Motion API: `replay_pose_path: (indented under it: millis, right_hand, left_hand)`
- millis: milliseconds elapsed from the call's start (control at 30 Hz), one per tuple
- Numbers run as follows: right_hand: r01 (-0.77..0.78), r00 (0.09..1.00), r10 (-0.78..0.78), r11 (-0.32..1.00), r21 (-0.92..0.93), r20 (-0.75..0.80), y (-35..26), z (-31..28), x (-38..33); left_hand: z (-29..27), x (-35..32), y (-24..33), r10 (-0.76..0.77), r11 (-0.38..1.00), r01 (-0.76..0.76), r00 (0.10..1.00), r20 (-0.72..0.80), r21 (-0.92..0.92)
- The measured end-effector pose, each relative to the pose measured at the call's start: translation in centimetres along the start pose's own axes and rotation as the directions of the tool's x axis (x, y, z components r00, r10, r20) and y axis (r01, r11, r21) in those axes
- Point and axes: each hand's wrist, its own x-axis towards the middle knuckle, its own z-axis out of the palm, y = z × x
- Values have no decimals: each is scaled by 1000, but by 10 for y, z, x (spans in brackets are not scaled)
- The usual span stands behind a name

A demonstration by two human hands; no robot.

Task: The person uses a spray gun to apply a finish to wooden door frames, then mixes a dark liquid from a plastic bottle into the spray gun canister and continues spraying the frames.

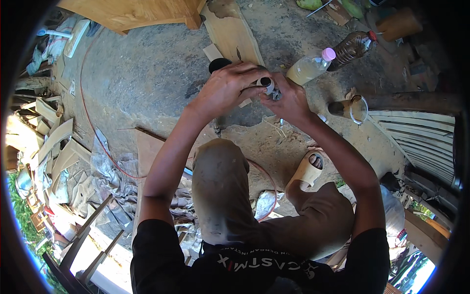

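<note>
Both my hands meet over the ground in front of my knee. Between them is a small pale cylindrical piece point(265, 85) with a dark round opening. My left hand point(226, 88) closes its fingers and thumb on it from the left. From the right, my right hand point(288, 100) is curled against the same piece, its fingertips partly hidden. A black rounded thing point(219, 64) shows just beyond my left knuckles; whether it joins the held piece I cannot tell. Close to my right hand stands a clear bottle of cloudy yellowish liquid point(306, 71) with a pink cap.
Behind that bottle is a dark bottle point(350, 51) with a red cap. A clear cup point(359, 109) sits at right by slatted boards point(416, 134). A wooden plank point(232, 32) and wooden furniture point(132, 13) lie ahead. A thin red hose point(84, 93) curves across the ground; wood scraps point(54, 142) pile at left.
</note>
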Motion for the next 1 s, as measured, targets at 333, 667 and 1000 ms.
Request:
replay_pose_path:
  millis: [333, 667, 1000]
  right_hand:
    - [-27, 994, 30, 999, -22, 109, 17, 23, 27]
    - [87, 981, -42, 967, -238, 188, 27, 29, 53]
    - [215, 969, -154, 913, -347, 193, 15, 37, 65]
  left_hand:
    - [5, -21, -31, -386, 906, 322, 895, -222, -275]
    - [23, -57, -79, -597, 684, 350, 773, -215, -640]
    - [41, -61, -76, -636, 670, 354, 728, -257, -653]
